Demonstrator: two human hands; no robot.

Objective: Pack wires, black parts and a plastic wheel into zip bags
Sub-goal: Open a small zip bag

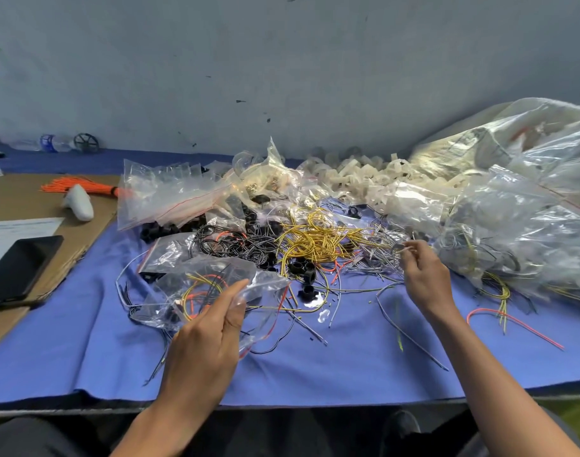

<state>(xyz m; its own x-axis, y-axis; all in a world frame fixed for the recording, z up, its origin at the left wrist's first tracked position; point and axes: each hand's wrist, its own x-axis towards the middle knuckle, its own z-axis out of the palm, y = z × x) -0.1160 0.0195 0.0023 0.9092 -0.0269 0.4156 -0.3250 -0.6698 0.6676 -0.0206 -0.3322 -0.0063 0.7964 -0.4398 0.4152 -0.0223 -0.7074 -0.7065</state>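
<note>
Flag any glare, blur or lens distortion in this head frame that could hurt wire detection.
Head view: fisheye bows the table edge. Head view: glare on the large clear bags at right washes out contents. Head view: light soft, shadows faint; right hand pinching grey wires slightly smeared, left hand holding the zip bag sharp.

Person, two bare arms, dark clothes low in frame.
Left grip (pixel 209 331) and right grip (pixel 423 278) bare, forearms uncovered right to the bottom edge; dark grey-black trousers (pixel 34 437) across the lap under the table (pixel 348 374) front; dark rounded shape (pixel 400 423) between the knees, maybe a shoe, too dim to tell.
</note>
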